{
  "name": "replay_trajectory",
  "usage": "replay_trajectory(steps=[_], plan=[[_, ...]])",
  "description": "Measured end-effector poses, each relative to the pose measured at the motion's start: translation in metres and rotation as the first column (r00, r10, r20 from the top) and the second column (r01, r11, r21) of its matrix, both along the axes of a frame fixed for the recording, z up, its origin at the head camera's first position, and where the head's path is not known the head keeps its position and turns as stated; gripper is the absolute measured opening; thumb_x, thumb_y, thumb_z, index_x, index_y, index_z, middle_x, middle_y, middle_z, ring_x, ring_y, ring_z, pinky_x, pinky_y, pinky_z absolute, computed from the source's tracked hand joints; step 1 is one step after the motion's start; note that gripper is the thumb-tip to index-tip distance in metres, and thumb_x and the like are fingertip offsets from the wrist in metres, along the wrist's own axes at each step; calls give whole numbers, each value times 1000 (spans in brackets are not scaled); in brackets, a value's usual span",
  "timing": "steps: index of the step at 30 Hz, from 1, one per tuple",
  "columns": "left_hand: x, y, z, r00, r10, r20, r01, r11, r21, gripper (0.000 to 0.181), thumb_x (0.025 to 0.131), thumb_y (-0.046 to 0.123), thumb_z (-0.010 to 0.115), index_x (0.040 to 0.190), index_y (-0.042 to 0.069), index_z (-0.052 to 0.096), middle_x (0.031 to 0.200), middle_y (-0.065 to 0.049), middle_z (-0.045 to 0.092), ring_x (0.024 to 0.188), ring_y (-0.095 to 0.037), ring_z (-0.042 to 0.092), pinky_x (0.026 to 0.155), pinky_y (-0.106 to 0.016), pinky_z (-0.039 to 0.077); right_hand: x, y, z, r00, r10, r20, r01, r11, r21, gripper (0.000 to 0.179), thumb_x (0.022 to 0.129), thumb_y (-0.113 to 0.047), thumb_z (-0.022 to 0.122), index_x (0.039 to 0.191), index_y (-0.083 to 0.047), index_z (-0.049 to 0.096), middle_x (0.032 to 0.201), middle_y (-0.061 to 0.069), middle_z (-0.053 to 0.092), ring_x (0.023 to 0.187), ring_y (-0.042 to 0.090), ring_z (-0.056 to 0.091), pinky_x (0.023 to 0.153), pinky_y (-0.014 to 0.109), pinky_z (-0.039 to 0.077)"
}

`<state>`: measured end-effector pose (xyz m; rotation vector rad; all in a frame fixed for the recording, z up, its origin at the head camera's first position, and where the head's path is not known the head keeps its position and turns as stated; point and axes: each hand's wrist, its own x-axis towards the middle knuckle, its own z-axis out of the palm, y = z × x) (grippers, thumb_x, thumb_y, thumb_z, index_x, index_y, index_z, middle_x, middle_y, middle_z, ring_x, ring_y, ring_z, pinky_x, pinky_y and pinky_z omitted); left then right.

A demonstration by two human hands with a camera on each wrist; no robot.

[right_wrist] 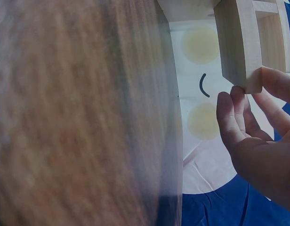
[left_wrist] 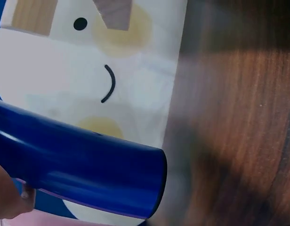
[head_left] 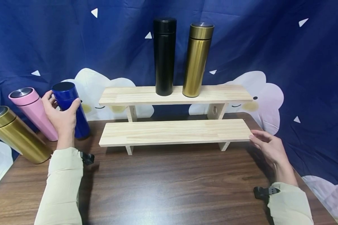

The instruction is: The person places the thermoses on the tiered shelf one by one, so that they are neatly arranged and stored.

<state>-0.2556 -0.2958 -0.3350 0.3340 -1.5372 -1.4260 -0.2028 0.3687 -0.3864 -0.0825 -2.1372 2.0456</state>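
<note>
A blue thermos (head_left: 69, 103) with a dark top is in the grip of my left hand (head_left: 60, 115), thumb on one side and fingers on the other. The thermos (left_wrist: 84, 160) leans slightly in the head view; whether its base touches the table I cannot tell. At the right, my right hand (head_left: 270, 148) pinches the right end of the lower board of a two-tier wooden shelf (head_left: 174, 132). In the right wrist view the thumb and fingers (right_wrist: 229, 113) meet the board's end (right_wrist: 253, 80).
On the upper board stand a black thermos (head_left: 164, 59) and a gold thermos (head_left: 197, 62). Left of the blue one are a pink thermos (head_left: 35, 114) and another gold thermos (head_left: 19, 136). Behind the brown table (head_left: 163, 184) hangs a blue curtain (head_left: 124, 40) with clouds.
</note>
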Motion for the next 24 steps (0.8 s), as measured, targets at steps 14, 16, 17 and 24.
replay_trajectory(steps=[14, 16, 17, 24], plan=[[12, 28, 20, 990, -102, 97, 125, 953, -276, 70, 74, 15, 85, 138, 20, 59, 123, 7, 60, 108, -8, 51, 86, -27, 40, 1, -1, 1, 1000, -15, 10, 14, 999, 46, 20, 91, -1, 72, 103, -17, 74, 87, -12, 70, 76, 0, 68, 71, 15, 54], [10, 27, 21, 989, -113, 95, 136, 947, -290, 71, 73, 15, 86, 138, 21, 59, 124, 7, 61, 108, -8, 51, 85, -26, 40, 1, -1, 1, 1000, -19, 8, 18, 998, 53, 19, 91, -1, 73, 104, -15, 74, 88, -11, 69, 77, -1, 68, 71, 15, 54], [9, 27, 21, 988, -118, 97, 142, 944, -296, 71, 73, 15, 86, 138, 22, 59, 125, 6, 61, 108, -8, 51, 85, -26, 40, 0, -2, 1, 1000, -19, 6, 19, 998, 52, 19, 91, -1, 73, 105, -14, 73, 88, -11, 69, 77, -1, 68, 72, 15, 54], [9, 32, 25, 987, -132, 90, 156, 915, -373, 72, 71, 15, 88, 137, 22, 61, 122, 7, 62, 107, -7, 51, 84, -24, 40, 2, -1, 1, 1000, -13, -4, 13, 999, 34, 19, 91, 0, 72, 104, -14, 74, 88, -10, 69, 77, 0, 68, 73, 15, 54]])
